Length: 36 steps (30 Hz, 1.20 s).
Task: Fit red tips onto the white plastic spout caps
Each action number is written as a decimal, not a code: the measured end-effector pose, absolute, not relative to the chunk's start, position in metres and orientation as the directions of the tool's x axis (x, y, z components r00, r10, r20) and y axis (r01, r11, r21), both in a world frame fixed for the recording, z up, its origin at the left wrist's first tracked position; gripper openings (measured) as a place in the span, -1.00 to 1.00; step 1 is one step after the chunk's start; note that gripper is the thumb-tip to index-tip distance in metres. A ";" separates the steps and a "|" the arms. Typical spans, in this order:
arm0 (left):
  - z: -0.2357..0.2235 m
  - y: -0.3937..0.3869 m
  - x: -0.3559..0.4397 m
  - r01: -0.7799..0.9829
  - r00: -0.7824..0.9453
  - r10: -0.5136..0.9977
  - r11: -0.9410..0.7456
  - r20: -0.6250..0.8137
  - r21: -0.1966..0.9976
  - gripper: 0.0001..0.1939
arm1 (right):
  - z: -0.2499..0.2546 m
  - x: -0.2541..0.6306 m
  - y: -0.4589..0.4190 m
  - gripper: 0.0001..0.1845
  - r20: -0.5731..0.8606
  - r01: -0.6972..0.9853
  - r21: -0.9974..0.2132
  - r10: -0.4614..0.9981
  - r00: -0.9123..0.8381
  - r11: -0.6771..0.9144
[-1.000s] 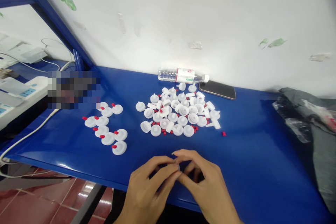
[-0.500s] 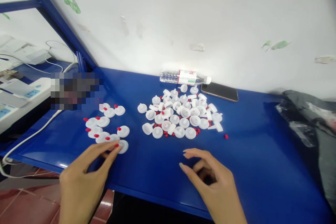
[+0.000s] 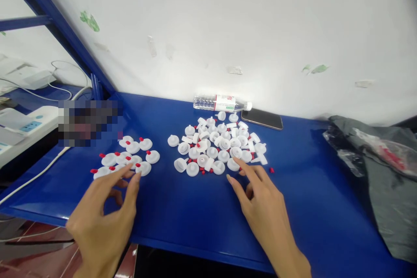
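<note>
On the left lies a group of white round nozzle lids, each with a small red cap on its tip. My left hand is at the near side of this group, thumb and forefinger apart, holding nothing. In the middle is a pile of white nozzle lids facing different ways, with loose red caps among them. My right hand is at the pile's near right edge, fingers apart. Its forefinger reaches a white lid; whether it touches is hard to tell.
A water bottle and a phone lie behind the pile by the wall. One red cap sits apart on the right. A grey plastic bag covers the table's right end. A white power strip and cables are on the left.
My left hand has let go of a red-capped lid, now lying with the left group, and its fingers have parted. My right hand has moved forward to the pile. The view has shifted slightly.
</note>
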<state>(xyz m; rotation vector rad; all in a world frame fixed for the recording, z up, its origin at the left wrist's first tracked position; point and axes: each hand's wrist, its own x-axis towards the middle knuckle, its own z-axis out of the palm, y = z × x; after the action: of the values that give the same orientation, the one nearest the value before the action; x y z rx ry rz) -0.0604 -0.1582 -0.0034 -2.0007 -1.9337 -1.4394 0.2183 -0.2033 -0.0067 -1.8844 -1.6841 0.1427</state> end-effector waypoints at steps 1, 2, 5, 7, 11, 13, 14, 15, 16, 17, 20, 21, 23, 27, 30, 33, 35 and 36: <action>0.000 -0.164 -0.053 0.798 -0.153 0.766 -0.276 0.624 0.535 -0.78 | -0.007 0.219 -0.203 -0.60 0.306 0.875 -0.483 0.934 0.185 -0.016; 0.002 -0.169 -0.044 0.790 -0.097 0.764 -0.330 0.638 0.516 -0.84 | -0.007 0.219 -0.204 -0.63 0.306 0.875 -0.483 0.934 0.183 -0.013; 0.003 -0.177 -0.016 0.716 0.112 0.807 -0.470 0.580 0.516 -0.86 | -0.009 0.218 -0.213 -0.69 0.296 0.844 -0.537 0.935 0.198 -0.008; 0.000 -0.175 0.000 0.697 0.238 0.841 -0.497 0.486 0.517 -0.82 | -0.009 0.218 -0.217 -0.69 0.293 0.819 -0.573 0.926 0.239 -0.030; -0.010 -0.161 0.022 0.728 0.339 0.844 -0.516 0.416 0.452 -0.79 | -0.010 0.220 -0.212 -0.43 0.286 0.849 -0.524 0.926 0.246 -0.064; -0.014 -0.155 0.027 0.741 0.360 0.842 -0.520 0.402 0.426 -0.79 | -0.010 0.222 -0.209 -0.46 0.273 0.882 -0.470 0.943 0.190 -0.042; -0.014 -0.153 0.028 0.746 0.366 0.843 -0.519 0.396 0.417 -0.79 | -0.010 0.222 -0.208 -0.51 0.267 0.890 -0.456 0.949 0.168 -0.029; -0.015 -0.152 0.029 0.751 0.368 0.845 -0.517 0.389 0.412 -0.80 | -0.010 0.222 -0.209 -0.56 0.266 0.892 -0.451 0.952 0.154 -0.019; -0.015 -0.151 0.029 0.754 0.370 0.847 -0.513 0.382 0.409 -0.82 | -0.010 0.222 -0.211 -0.59 0.268 0.891 -0.453 0.952 0.149 -0.011; -0.015 -0.151 0.029 0.756 0.369 0.850 -0.510 0.376 0.410 -0.83 | -0.011 0.221 -0.215 -0.62 0.273 0.887 -0.461 0.951 0.147 -0.005; -0.014 -0.155 0.028 0.755 0.357 0.862 -0.493 0.360 0.431 -0.86 | -0.013 0.217 -0.229 -0.67 0.280 0.868 -0.496 0.950 0.138 0.020; -0.013 -0.157 0.027 0.751 0.354 0.865 -0.490 0.356 0.442 -0.87 | -0.014 0.215 -0.233 -0.68 0.275 0.861 -0.508 0.952 0.132 0.027; -0.009 -0.163 0.024 0.735 0.350 0.866 -0.490 0.356 0.469 -0.88 | -0.016 0.211 -0.239 -0.67 0.268 0.850 -0.526 0.954 0.132 0.031; 0.005 -0.177 0.022 0.539 0.297 0.862 -0.506 0.410 0.673 -0.88 | -0.017 0.204 -0.241 -0.61 0.272 0.857 -0.515 0.952 0.140 0.021; 0.009 -0.185 0.027 0.369 0.304 0.858 -0.507 0.415 0.779 -0.84 | -0.017 0.201 -0.240 -0.68 0.258 0.859 -0.509 0.962 0.093 0.054; 0.002 -0.187 0.036 0.291 0.358 0.826 -0.542 0.435 0.788 -0.79 | -0.019 0.201 -0.242 -0.72 0.245 0.852 -0.518 0.967 0.065 0.074; -0.004 -0.188 0.039 0.282 0.376 0.803 -0.574 0.462 0.769 -0.74 | -0.020 0.202 -0.244 -0.73 0.225 0.846 -0.529 0.973 0.057 0.073; -0.006 -0.188 0.039 0.287 0.381 0.791 -0.593 0.478 0.752 -0.73 | -0.021 0.202 -0.245 -0.72 0.214 0.842 -0.535 0.975 0.054 0.071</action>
<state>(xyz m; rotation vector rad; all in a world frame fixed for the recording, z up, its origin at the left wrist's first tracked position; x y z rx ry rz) 0.0394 -0.1879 -0.0065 -3.0347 -1.3480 -1.6968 0.2024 -0.2448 -0.0206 -1.8010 -1.8184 0.3226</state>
